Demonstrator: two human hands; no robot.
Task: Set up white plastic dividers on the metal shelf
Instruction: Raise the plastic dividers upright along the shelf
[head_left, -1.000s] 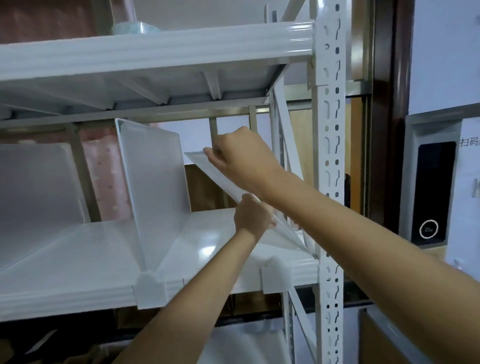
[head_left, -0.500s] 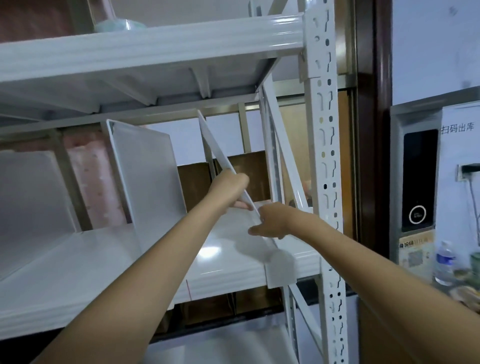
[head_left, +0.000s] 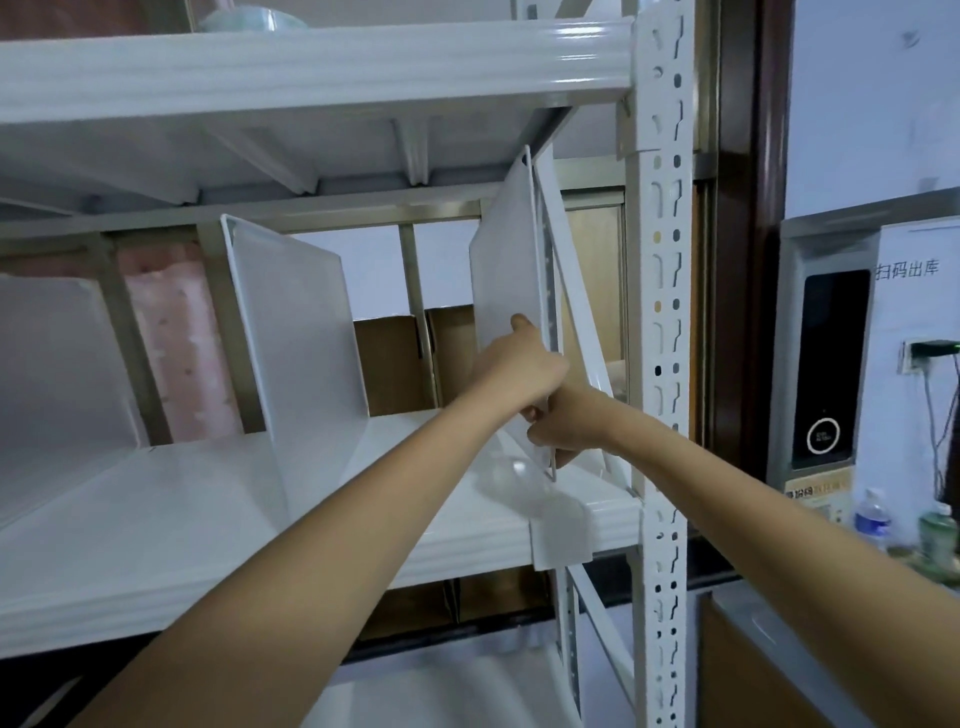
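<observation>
Divider in hand: white plastic divider (head_left: 506, 270) stood near upright, slightly tilted, at the right end of the metal shelf (head_left: 208, 499), close to the perforated upright post (head_left: 662, 312); its lower corner sat just above the shelf surface.
Left hand (head_left: 519, 371): fingers wrapped round the divider's near edge, thumb laid along its left face.
Right hand (head_left: 563, 423): fingers curled on the same edge, lower down, touching the left hand.
Front clip: white clip piece (head_left: 560, 540) sat over the shelf's front lip, below the held divider.
Second divider (head_left: 298, 332): stood upright mid-shelf, well apart from the held one.
Third divider (head_left: 57, 374): stood at the far left, partly out of frame.
Behind shelf: cardboard boxes (head_left: 410, 358).
Right of rack: wall-mounted scanner panel (head_left: 826, 364); water bottle (head_left: 872, 519) below it.
</observation>
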